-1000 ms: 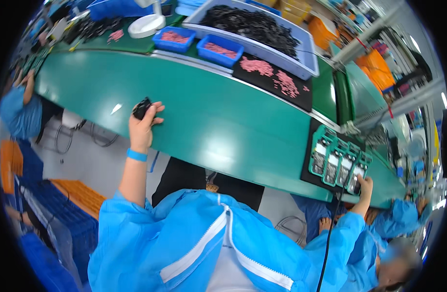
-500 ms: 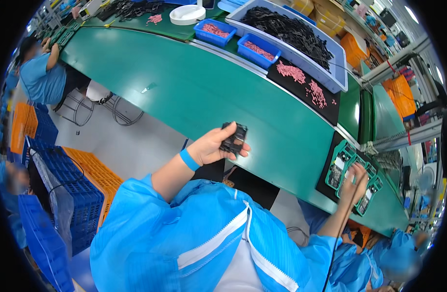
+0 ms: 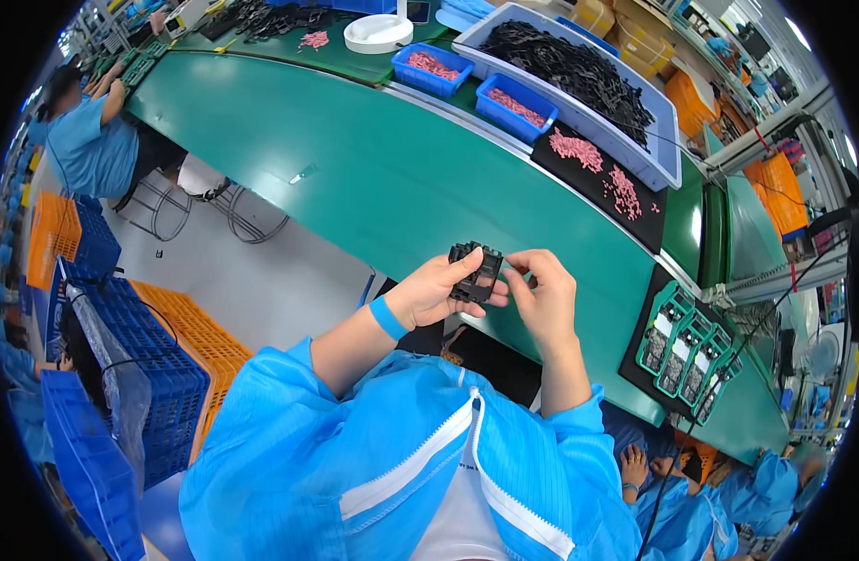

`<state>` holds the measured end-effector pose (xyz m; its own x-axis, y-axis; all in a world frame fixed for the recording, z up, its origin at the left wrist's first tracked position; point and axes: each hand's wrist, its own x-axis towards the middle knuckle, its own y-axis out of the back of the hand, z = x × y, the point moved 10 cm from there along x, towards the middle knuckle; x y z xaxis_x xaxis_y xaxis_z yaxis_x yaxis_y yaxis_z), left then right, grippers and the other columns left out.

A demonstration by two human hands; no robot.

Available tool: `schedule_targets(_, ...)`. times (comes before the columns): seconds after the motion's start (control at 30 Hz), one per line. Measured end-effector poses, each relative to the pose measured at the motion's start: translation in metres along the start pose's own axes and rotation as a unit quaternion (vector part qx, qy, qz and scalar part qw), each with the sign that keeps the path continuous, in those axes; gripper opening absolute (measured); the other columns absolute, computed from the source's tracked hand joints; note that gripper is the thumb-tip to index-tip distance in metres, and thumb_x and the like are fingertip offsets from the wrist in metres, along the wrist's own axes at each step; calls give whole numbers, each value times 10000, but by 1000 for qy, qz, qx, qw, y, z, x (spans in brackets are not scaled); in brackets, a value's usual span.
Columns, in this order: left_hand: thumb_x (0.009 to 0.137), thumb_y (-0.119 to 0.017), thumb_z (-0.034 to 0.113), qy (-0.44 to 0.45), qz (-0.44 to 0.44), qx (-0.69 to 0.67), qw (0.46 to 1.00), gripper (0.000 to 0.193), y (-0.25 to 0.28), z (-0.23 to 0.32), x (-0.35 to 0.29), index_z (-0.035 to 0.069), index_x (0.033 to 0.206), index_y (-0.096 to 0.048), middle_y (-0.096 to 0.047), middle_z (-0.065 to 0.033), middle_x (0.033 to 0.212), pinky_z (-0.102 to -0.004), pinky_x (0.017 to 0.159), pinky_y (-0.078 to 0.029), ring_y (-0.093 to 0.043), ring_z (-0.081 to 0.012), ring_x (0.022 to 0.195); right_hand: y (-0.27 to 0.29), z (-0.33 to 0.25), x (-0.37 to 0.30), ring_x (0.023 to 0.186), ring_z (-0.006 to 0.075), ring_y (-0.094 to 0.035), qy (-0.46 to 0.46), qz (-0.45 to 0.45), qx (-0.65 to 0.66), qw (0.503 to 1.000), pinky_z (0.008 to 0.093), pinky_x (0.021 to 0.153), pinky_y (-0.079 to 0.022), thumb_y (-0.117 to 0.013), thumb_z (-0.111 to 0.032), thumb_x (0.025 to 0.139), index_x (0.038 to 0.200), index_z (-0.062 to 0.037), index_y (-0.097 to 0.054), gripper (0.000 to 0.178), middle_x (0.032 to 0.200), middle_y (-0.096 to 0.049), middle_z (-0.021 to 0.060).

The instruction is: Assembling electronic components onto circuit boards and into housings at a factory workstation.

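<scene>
Over the front edge of the green table, my left hand (image 3: 436, 288) grips several black plastic frames (image 3: 474, 273), which look stacked together. Its thumb presses on top, with the fingers curled beneath. Close by on the right is my right hand (image 3: 547, 290), thumb and forefinger drawn together at the frames' right edge. Whether a small piece sits between those fingertips is too fine to see. Green trays (image 3: 684, 348) holding black and silver parts lie on a black mat at the right.
Beyond the green table (image 3: 355, 178) stand a large pale-blue bin (image 3: 668, 168) of black parts and two small blue bins (image 3: 436, 82) of pink pieces. Loose pink pieces (image 3: 576, 150) lie on a black mat. Crates (image 3: 158, 365) stack at left; co-workers sit at both ends.
My right hand has left the green trays and come leftward to the black frames in my left hand. The left hand has shifted slightly right, still holding them.
</scene>
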<state>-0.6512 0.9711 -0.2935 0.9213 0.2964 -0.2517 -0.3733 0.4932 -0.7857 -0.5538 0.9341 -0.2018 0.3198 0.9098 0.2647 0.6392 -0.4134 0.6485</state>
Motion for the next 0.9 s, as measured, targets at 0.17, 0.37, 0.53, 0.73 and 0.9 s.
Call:
schedule_targets(0.17, 931, -518, 432, -14, -12, 46, 999, 463, 2, 17, 11, 48, 1190, -516, -640, -137, 1033, -296, 634, -563, -657, -235, 931, 1, -20, 28, 715, 159, -617, 56, 30, 72, 995, 260, 574, -472, -603, 31, 766, 979, -16, -660, 226, 871, -645, 93)
schedule_targets(0.37, 894, -610, 375, 0, 5, 125, 992, 391, 8, 40, 35, 70, 1128, -537, -624, -78, 947, -289, 611, -559, -656, -217, 882, -5, 15, 57, 758, 123, -598, 30, -36, 159, 986, 235, 648, -465, -538, -8, 860, 998, 8, -653, 180, 851, -644, 45)
schedule_targets(0.53, 884, -631, 362, -19, 34, 180, 983, 377, 18, 58, 67, 67, 1100, -541, -617, -56, 917, -284, 604, -556, -649, -192, 849, -17, 56, 74, 723, 74, -544, -46, -97, 281, 954, 204, 620, -433, -574, -71, 889, 1089, -11, -613, 212, 861, -590, -7)
schedule_targets(0.73, 867, -665, 323, -134, 73, 142, 978, 334, 33, 77, 118, 62, 1026, -531, -604, -37, 890, -295, 637, -544, -620, -162, 843, -14, 129, 77, 780, 117, -596, -110, 41, 556, 823, 221, 619, -510, -563, -45, 903, 1276, -15, -499, 380, 905, -578, 25)
schedule_targets(0.9, 705, -810, 119, -327, 50, 207, 921, 518, 11, 95, 145, 48, 1102, -485, -532, -2, 892, -219, 704, -462, -515, -77, 781, -28, 153, 72, 847, 197, -654, -153, 110, 693, 695, 303, 731, -593, -554, 5, 890, 1078, -31, -540, 191, 921, -632, 107)
